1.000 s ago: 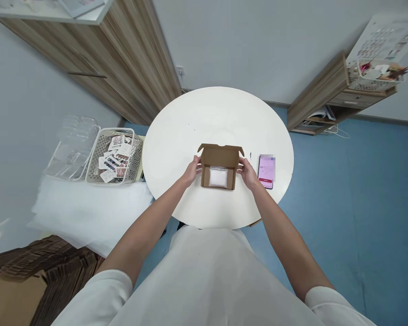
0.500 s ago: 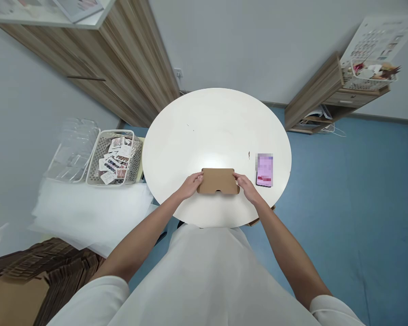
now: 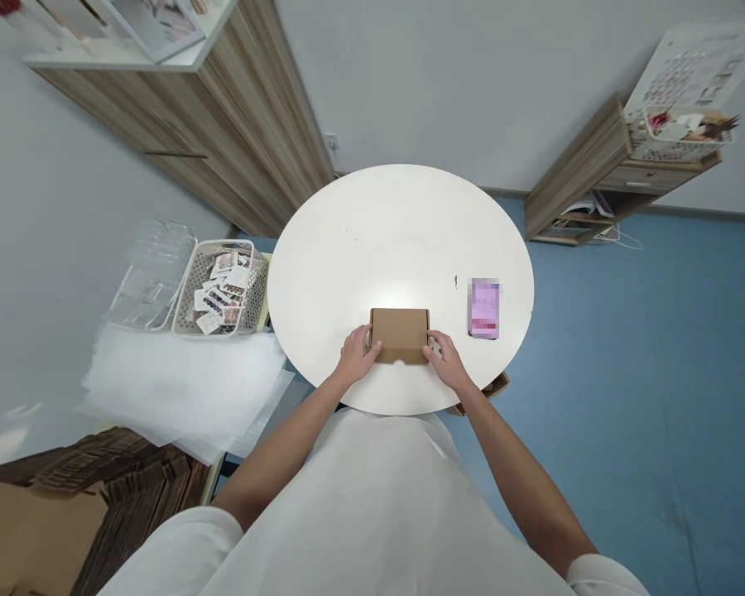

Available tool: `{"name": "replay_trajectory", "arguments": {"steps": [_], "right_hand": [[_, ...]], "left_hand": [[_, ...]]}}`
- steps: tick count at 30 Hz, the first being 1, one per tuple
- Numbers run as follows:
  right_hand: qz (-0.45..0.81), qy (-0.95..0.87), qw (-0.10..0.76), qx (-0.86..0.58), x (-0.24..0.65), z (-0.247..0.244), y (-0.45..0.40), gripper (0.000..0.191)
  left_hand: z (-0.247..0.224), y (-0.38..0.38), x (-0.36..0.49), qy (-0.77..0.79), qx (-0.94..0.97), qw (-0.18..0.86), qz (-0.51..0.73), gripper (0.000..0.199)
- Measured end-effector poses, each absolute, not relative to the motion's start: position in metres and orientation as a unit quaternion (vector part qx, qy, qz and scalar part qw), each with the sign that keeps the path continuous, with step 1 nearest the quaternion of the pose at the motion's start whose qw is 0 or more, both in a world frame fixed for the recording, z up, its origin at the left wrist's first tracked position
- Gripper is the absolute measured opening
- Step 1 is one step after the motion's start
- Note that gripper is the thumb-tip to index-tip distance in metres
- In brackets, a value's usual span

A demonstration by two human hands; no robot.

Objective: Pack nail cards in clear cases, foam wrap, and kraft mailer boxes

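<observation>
At the centre of the frame, a small brown cardboard box (image 3: 400, 328) lies closed on the round white table (image 3: 397, 223), toward the table's lower edge, with its lid down and a small notch at the middle of its lower edge. Both hands are on it, one at each end.

The left hand (image 3: 357, 356) is partly curled around the box's lower left corner: its thumb lies against the lower front part, while its fingers, slightly bent, reach up along the left side. The right hand (image 3: 445, 361) does much the same at the lower right corner, thumb at the front and fingers bent along the right side. Each hand is clamped on its corner, thumb and fingers set apart by the cardboard between them; how hard they press cannot be told.

Right of the right hand, and apart from it, a phone (image 3: 485, 310) lies on the table, its screen pixelated. At the left of the frame stands a white perforated basket (image 3: 259, 285) of small cards (image 3: 223, 285), with white sheets (image 3: 180, 377) just below it.
</observation>
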State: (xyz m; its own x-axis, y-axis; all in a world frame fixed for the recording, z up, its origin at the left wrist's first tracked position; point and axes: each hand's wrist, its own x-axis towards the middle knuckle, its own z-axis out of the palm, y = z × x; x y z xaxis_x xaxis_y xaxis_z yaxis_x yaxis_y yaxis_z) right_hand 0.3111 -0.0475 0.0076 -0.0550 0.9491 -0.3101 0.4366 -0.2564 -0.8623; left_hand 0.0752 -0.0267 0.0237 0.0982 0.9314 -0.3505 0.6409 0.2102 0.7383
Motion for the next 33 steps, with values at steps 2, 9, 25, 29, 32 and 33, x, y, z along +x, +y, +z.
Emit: {"name": "replay_trajectory", "arguments": {"steps": [2,9,25,29,32,33], "right_hand": [[0.475,-0.534,0.279,-0.641,0.312,0.007,-0.052,0.050],[0.473,-0.539,0.264,-0.645,0.301,0.005,-0.066,0.065],[0.500,-0.516,0.244,-0.651,0.251,0.062,-0.063,0.053],[0.467,-0.505,0.237,-0.686,0.243,0.064,-0.056,0.051],[0.458,-0.494,0.253,-0.694,0.241,0.066,-0.050,0.045],[0.460,-0.491,0.257,-0.693,0.241,0.067,-0.048,0.044]], "left_hand": [[0.022,-0.031,0.071,0.632,0.606,0.452,0.169,0.057],[0.012,-0.042,0.060,0.561,0.651,0.471,0.200,0.079],[0.031,-0.027,0.007,0.587,0.701,0.385,0.130,0.029],[0.040,-0.022,0.012,0.619,0.710,0.321,0.103,0.030],[0.045,-0.019,0.015,0.619,0.722,0.292,0.099,0.031],[0.046,-0.018,0.015,0.615,0.724,0.292,0.107,0.031]]}}
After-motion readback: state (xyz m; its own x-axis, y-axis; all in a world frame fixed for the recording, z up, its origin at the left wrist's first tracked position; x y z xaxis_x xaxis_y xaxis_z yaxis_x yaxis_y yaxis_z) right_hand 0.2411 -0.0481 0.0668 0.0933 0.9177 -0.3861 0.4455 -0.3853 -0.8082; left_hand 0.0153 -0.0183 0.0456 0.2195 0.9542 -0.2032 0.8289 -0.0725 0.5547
